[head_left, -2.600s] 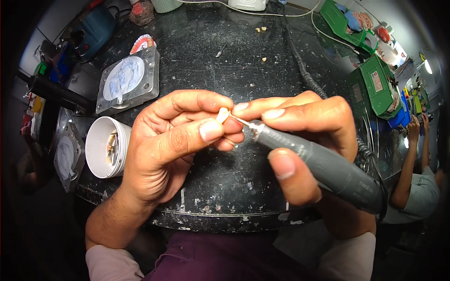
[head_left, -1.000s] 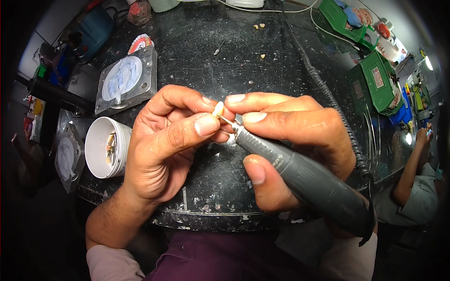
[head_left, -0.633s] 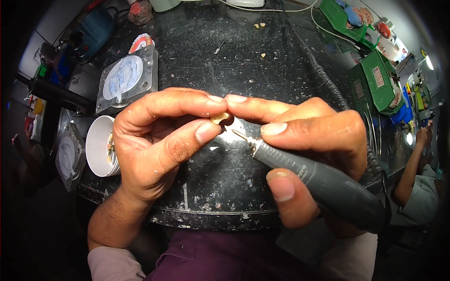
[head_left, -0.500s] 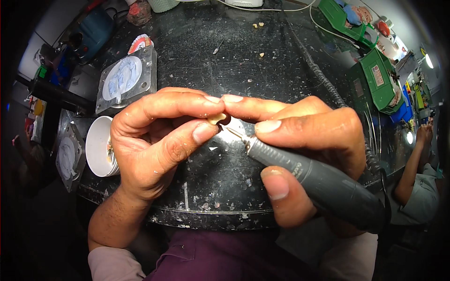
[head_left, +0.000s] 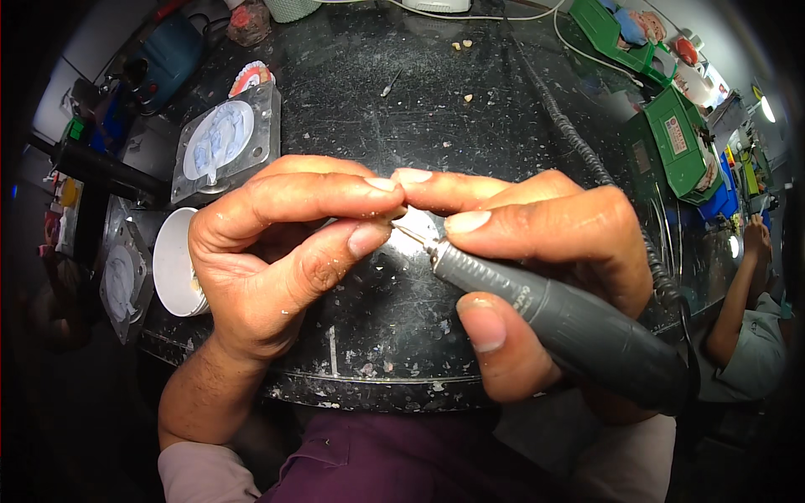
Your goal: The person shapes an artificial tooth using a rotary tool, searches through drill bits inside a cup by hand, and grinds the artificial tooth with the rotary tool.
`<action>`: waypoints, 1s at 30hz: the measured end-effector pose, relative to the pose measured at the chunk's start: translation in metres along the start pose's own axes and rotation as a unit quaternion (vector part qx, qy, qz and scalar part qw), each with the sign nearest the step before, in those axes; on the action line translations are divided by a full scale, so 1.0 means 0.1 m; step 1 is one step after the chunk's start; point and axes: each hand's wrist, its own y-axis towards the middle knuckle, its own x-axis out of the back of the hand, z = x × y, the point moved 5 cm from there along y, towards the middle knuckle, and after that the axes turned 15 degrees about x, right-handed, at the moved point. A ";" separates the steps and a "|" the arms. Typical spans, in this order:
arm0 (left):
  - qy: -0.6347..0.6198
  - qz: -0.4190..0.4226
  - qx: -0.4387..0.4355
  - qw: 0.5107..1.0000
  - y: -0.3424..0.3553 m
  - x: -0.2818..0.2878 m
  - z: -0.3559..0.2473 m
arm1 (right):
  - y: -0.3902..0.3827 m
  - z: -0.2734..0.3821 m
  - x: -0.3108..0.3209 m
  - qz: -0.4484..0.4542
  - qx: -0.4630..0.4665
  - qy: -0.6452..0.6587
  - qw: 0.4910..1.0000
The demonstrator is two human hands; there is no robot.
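My left hand (head_left: 260, 251) pinches a small cream-coloured tooth-like piece (head_left: 395, 213) between thumb and fingertips; the fingers now hide most of it. In my right hand (head_left: 562, 222) lies a dark grey rotary handpiece (head_left: 570, 314), gripped between thumb and fingers with its cord trailing from the rear end. Its thin metal bur (head_left: 411, 234) points up and left at the piece; whether the two touch is hard to see. The fingertips of both hands meet just above the piece.
Left of my hands stand a white bowl (head_left: 172, 264) and a metal flask (head_left: 268, 134) with a bluish-white mould. A pink dental model (head_left: 249, 77) sits behind it. Small cream pieces (head_left: 468, 98) lie on the black table. A coiled cord (head_left: 579, 142) and green bins (head_left: 671, 138) are at right, beyond them another person's arm (head_left: 738, 310).
My left fingers have tilted and closed further over the cream piece, hiding more of it. The handpiece and my right hand have shifted slightly left.
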 end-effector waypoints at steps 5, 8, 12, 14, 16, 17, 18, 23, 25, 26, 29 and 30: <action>-0.036 -0.007 0.020 0.999 0.01 0.01 0.01 | 0.00 -0.05 0.00 0.019 -0.008 0.018 1.000; -0.091 -0.016 0.043 0.995 0.01 0.03 0.06 | 0.00 -0.05 0.00 0.025 -0.020 0.017 0.999; -0.186 -0.004 0.091 0.978 0.04 0.00 0.13 | -0.03 -0.01 0.01 -0.005 -0.036 0.031 0.999; -0.208 0.002 0.114 0.971 0.04 -0.03 0.15 | -0.03 -0.01 0.03 0.003 -0.039 0.025 0.999; -0.226 0.000 0.138 0.964 0.02 -0.02 0.17 | -0.04 -0.06 0.01 0.010 -0.042 0.028 0.999; -0.233 -0.004 0.142 0.962 0.02 -0.02 0.18 | -0.04 -0.07 0.01 0.013 -0.036 0.026 0.999; -0.240 -0.008 0.145 0.960 0.02 -0.01 0.18 | -0.03 -0.07 0.00 0.015 -0.030 0.024 0.999; -0.225 -0.008 0.135 0.965 0.02 -0.01 0.17 | -0.02 -0.07 0.01 0.017 -0.034 0.021 0.999; -0.226 -0.007 0.131 0.965 0.03 -0.01 0.17 | -0.02 -0.06 0.01 0.016 -0.031 0.019 0.999; -0.221 -0.005 0.128 0.967 0.03 -0.01 0.17 | -0.02 -0.07 0.02 0.016 -0.036 0.020 0.999; -0.214 -0.007 0.124 0.969 0.03 -0.01 0.17 | -0.02 -0.07 0.01 0.018 -0.036 0.013 0.999; -0.211 -0.011 0.121 0.970 0.02 0.00 0.17 | -0.02 -0.07 0.01 0.019 -0.031 0.007 0.999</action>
